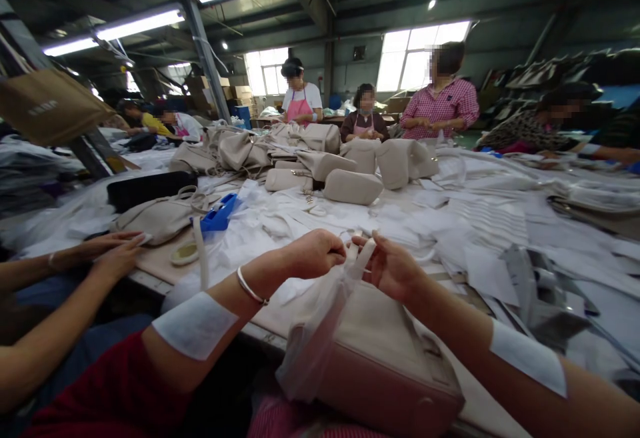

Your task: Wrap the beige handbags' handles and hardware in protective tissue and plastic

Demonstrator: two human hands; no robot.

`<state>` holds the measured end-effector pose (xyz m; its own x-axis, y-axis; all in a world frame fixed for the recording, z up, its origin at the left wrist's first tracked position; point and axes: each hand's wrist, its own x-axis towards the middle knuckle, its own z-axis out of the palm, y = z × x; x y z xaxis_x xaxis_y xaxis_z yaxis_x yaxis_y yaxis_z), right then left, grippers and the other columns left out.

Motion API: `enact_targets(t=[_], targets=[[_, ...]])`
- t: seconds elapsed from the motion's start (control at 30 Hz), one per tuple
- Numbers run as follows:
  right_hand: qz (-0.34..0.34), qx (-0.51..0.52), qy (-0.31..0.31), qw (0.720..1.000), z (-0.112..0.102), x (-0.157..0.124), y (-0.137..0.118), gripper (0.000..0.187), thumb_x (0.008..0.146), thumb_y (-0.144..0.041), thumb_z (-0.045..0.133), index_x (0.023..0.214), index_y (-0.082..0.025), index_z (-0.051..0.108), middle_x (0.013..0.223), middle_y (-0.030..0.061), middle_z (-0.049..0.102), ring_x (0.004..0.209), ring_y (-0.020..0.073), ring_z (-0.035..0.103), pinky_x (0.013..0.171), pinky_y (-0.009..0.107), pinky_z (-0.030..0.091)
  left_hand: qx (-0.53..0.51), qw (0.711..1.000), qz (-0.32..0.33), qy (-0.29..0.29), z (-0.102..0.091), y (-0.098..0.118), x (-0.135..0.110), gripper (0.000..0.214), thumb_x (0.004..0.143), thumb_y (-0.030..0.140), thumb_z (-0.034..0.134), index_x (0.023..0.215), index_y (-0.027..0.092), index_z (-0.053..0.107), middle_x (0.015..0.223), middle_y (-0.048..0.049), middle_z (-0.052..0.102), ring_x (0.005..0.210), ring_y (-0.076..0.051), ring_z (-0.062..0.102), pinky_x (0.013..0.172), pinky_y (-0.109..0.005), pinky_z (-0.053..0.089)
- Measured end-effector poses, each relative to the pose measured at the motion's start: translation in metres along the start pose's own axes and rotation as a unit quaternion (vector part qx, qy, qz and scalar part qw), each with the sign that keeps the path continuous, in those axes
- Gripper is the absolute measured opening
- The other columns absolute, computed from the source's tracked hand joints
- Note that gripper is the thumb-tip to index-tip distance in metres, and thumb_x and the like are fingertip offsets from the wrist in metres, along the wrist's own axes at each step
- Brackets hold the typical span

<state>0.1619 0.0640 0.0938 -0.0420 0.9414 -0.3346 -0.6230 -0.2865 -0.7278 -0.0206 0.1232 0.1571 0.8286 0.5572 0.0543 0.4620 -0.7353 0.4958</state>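
Observation:
A beige handbag (pixel 380 351) rests against my lap at the near edge of the work table (pixel 165 261). My left hand (pixel 315 253) and my right hand (pixel 390 266) are both closed on its handle (pixel 361 255), which stands above the bag's top. A clear plastic film (pixel 313 338) hangs from the handle down the bag's left side. I cannot tell whether the left hand also pinches the film. A bracelet sits on my left wrist.
Several beige bags (pixel 350 186) and white paper sheets (pixel 480 218) cover the table. A blue tape dispenser (pixel 219 213) and a tape roll (pixel 184 253) lie at left. A co-worker's hands (pixel 113 251) rest there. Other people work at the far side.

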Motion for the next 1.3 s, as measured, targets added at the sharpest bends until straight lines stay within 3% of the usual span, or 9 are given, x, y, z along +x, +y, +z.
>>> enact_targets(t=[0.13, 0.37, 0.63, 0.77, 0.9, 1.0, 1.1, 1.3], targets=[[-0.026, -0.043, 0.057, 0.997, 0.0, 0.006, -0.004, 0.022, 0.089, -0.031, 0.055, 0.085, -0.017, 0.072, 0.082, 0.0053, 0.073, 0.067, 0.0156, 0.065, 0.064, 0.028, 0.051, 0.021, 1.0, -0.008, 0.009, 0.003, 0.0, 0.007, 0.02, 0.082, 0.02, 0.054, 0.077, 0.014, 0.072, 0.069, -0.0016, 0.068, 0.067, -0.013, 0.056, 0.062, -0.023, 0.04], [-0.056, -0.13, 0.024, 0.99, 0.002, -0.005, 0.009, 0.026, 0.083, -0.037, 0.062, 0.09, -0.016, 0.076, 0.082, 0.0074, 0.074, 0.07, 0.0165, 0.065, 0.066, 0.027, 0.049, 0.056, 0.998, -0.004, 0.004, 0.007, 0.002, 0.014, 0.022, 0.083, 0.021, 0.054, 0.072, 0.014, 0.071, 0.063, -0.0011, 0.066, 0.06, -0.013, 0.052, 0.056, -0.023, 0.037], [-0.102, -0.151, 0.023, 0.983, 0.006, 0.004, 0.001, 0.025, 0.077, -0.035, 0.068, 0.094, -0.018, 0.074, 0.086, 0.0042, 0.074, 0.07, 0.0147, 0.065, 0.065, 0.025, 0.051, 0.096, 0.993, -0.053, 0.05, -0.001, 0.003, 0.031, 0.023, 0.081, 0.017, 0.056, 0.08, 0.008, 0.076, 0.073, -0.01, 0.071, 0.07, -0.018, 0.057, 0.067, -0.028, 0.042], [-0.084, -0.118, 0.029, 0.989, 0.008, 0.007, -0.012, 0.024, 0.083, -0.04, 0.061, 0.094, -0.021, 0.073, 0.09, 0.0066, 0.075, 0.077, 0.0206, 0.067, 0.065, 0.033, 0.054, 0.087, 0.991, -0.05, 0.084, -0.01, 0.007, 0.036, 0.022, 0.081, 0.014, 0.056, 0.079, 0.006, 0.076, 0.068, -0.0077, 0.069, 0.066, -0.015, 0.056, 0.067, -0.027, 0.044], [-0.064, -0.05, 0.032, 0.996, 0.004, 0.02, -0.026, 0.035, 0.089, -0.05, 0.05, 0.091, -0.022, 0.072, 0.103, 0.012, 0.074, 0.094, 0.0292, 0.065, 0.068, 0.045, 0.055, 0.054, 0.995, -0.043, 0.067, -0.02, 0.015, 0.034, 0.02, 0.079, 0.008, 0.056, 0.08, 0.005, 0.076, 0.069, -0.0066, 0.069, 0.068, -0.014, 0.058, 0.068, -0.026, 0.044], [-0.102, -0.055, 0.07, 0.991, 0.002, 0.033, -0.027, 0.018, 0.089, -0.031, 0.054, 0.087, -0.024, 0.071, 0.093, 0.0066, 0.075, 0.086, 0.0225, 0.065, 0.066, 0.038, 0.055, 0.061, 0.995, -0.064, 0.05, -0.021, 0.015, 0.035, 0.022, 0.081, 0.009, 0.056, 0.084, 0.003, 0.077, 0.077, -0.0109, 0.072, 0.074, -0.016, 0.06, 0.069, -0.027, 0.044], [-0.104, -0.072, 0.109, 0.986, 0.005, 0.034, -0.021, 0.018, 0.086, -0.021, 0.053, 0.084, -0.022, 0.071, 0.076, 0.0024, 0.073, 0.067, 0.0155, 0.063, 0.061, 0.03, 0.053, 0.065, 0.994, -0.072, 0.042, -0.016, 0.01, 0.036, 0.021, 0.079, 0.01, 0.058, 0.084, 0.003, 0.077, 0.078, -0.0131, 0.073, 0.071, -0.018, 0.06, 0.067, -0.028, 0.043], [-0.067, -0.11, 0.027, 0.991, 0.011, 0.016, -0.001, 0.019, 0.079, -0.026, 0.064, 0.094, -0.019, 0.073, 0.08, 0.0014, 0.073, 0.065, 0.0124, 0.063, 0.06, 0.024, 0.051, 0.038, 0.996, -0.067, 0.046, 0.002, -0.014, 0.039, 0.025, 0.079, 0.023, 0.057, 0.07, 0.007, 0.075, 0.059, -0.0078, 0.066, 0.059, -0.018, 0.054, 0.058, -0.029, 0.04]])
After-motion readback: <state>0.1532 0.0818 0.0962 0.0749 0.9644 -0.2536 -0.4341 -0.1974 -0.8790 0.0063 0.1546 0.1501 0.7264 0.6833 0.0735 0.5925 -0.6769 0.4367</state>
